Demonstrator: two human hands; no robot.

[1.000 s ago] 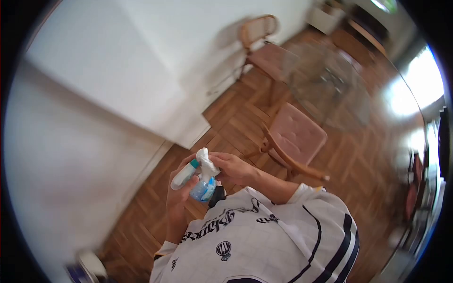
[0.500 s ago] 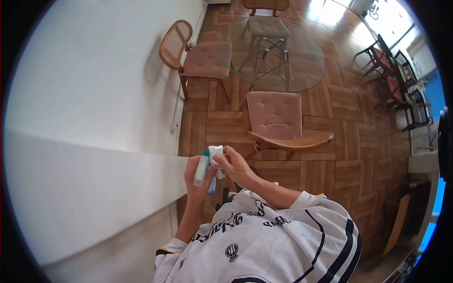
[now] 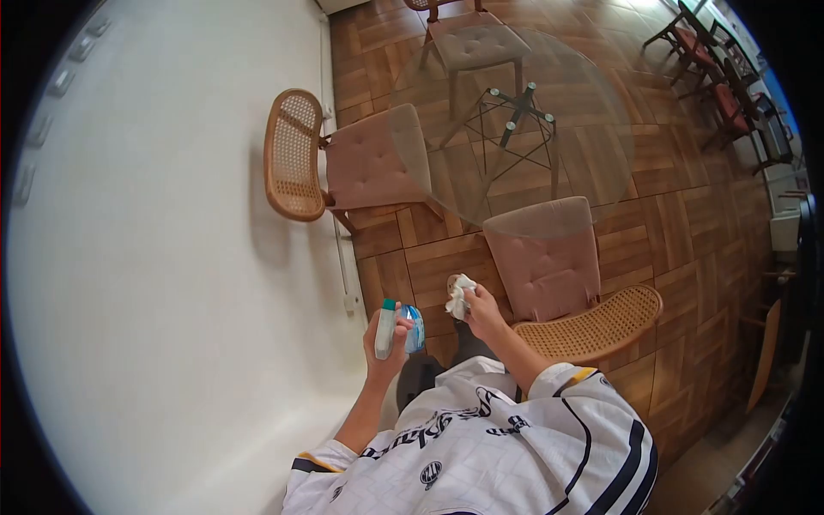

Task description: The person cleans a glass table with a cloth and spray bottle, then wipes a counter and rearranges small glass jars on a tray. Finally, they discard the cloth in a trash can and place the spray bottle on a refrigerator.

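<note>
My left hand (image 3: 378,340) is wrapped round a spray bottle (image 3: 386,330) with a pale head and a green tip. Its blue-labelled body shows below the fingers. My right hand (image 3: 483,309) pinches a crumpled white cloth or paper towel (image 3: 460,296), held apart from the bottle and to its right. Both hands are in front of my body, above the floor. The nearest chair's pink seat (image 3: 549,266) lies just beyond my right hand.
A round glass table (image 3: 592,129) stands ahead on the parquet floor (image 3: 678,275). A cane-backed chair (image 3: 378,163) is near the white wall (image 3: 172,215) on my left; another chair (image 3: 481,43) stands at the far side. More dark chairs (image 3: 730,107) are at the far right.
My hands have moved apart: the right, with the cloth, went right, away from the bottle. The view has shifted closer to the table and chairs, and the white ledge at left is out of sight.
</note>
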